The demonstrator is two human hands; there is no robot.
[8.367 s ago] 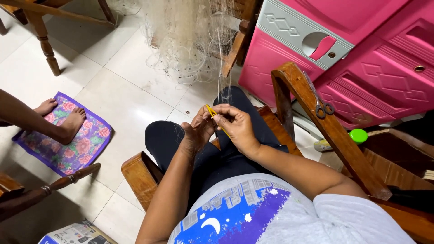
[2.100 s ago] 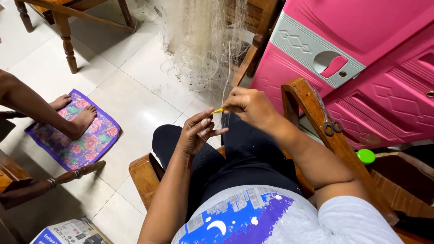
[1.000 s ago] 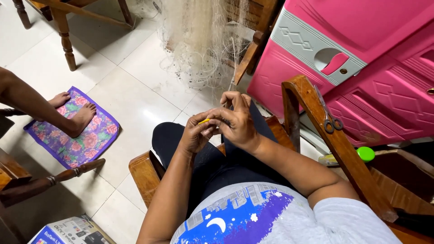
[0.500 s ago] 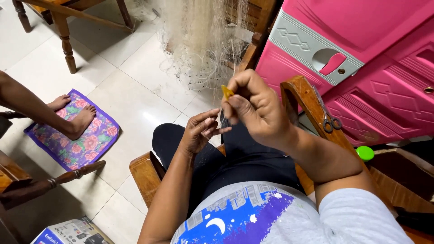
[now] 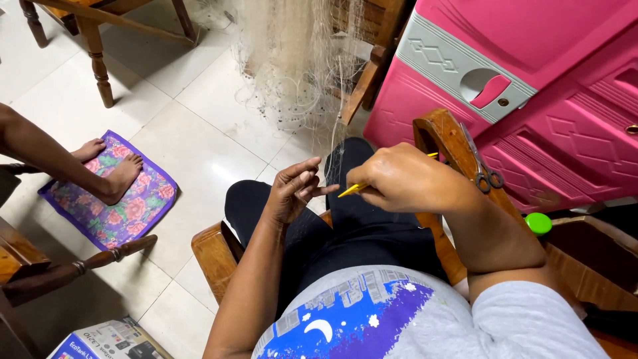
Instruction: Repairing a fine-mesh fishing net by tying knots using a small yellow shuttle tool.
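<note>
A pink plastic cabinet stands to the right, and a pale fishing net hangs ahead over a wooden chair, draped high so its strands fall taut toward the seated person's lap. The right hand has its grip closed on a yellow netting needle, tip aimed left at the mesh. The left hand, fingers narrowly pinched, seems to hold a fine strand steady. Scissors hang on the chair arm, within reach.

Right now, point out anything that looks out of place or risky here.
The scissors hang on the chair arm right beside the right hand, which holds a yellow needle; they look easy to knock off.
</note>
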